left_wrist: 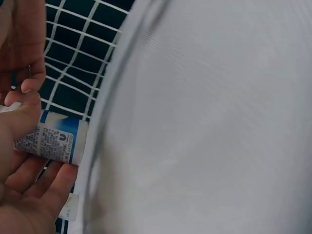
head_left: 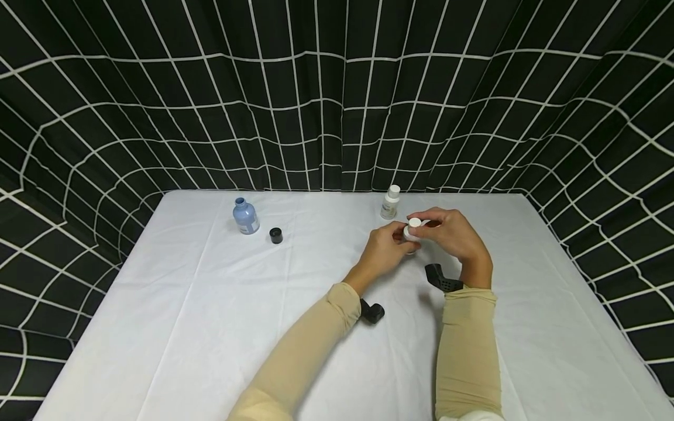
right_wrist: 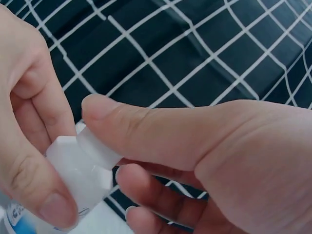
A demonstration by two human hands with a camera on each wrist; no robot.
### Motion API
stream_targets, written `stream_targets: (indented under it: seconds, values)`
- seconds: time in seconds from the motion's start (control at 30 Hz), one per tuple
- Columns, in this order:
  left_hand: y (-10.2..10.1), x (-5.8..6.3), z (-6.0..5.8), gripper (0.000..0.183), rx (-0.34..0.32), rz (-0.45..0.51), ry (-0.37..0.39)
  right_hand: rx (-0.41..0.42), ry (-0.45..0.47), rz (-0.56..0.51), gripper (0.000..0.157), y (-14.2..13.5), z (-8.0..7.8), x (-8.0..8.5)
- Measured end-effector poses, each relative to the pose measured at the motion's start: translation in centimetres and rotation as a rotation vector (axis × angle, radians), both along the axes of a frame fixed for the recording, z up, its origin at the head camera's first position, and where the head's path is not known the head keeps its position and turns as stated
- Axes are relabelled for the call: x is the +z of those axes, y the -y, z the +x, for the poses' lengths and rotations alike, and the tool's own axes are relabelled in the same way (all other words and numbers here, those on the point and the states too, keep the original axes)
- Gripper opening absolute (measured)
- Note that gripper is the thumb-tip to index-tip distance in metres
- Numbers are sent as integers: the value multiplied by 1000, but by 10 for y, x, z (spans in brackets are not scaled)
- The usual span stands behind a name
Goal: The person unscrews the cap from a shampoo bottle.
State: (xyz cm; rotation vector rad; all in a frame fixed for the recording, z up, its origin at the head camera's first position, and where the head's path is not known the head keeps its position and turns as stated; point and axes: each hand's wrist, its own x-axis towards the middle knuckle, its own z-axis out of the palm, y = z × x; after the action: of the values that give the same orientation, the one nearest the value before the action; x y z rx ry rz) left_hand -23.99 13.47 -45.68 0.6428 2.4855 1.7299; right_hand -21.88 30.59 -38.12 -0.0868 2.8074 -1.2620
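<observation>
My left hand (head_left: 383, 250) holds a small white bottle (left_wrist: 56, 139) with a blue-and-white printed label, fingers and thumb curled round its body. At the bottle's top, my right hand (head_left: 455, 235) pinches the white cap (right_wrist: 97, 148) between thumb and fingers. The cap sits on the bottle's neck; whether it is loose or tight cannot be seen. In the head view the hands hide most of the bottle, which is over the right half of the table. Its base looks close to the cloth in the left wrist view.
Just behind the hands stands another white bottle (head_left: 389, 204) with a white cap. Farther left are an uncapped blue bottle (head_left: 246, 218) and a black cap (head_left: 276, 235) on the white-clothed table (head_left: 210, 327). A black gridded curtain (head_left: 326, 105) surrounds the table's back and sides.
</observation>
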Motion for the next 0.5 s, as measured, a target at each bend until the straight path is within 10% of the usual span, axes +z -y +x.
stream_targets:
  seconds: [0.5]
  values:
    - [30,10,2,39,33,113,45,37,-118,-93,41,33,-2,9]
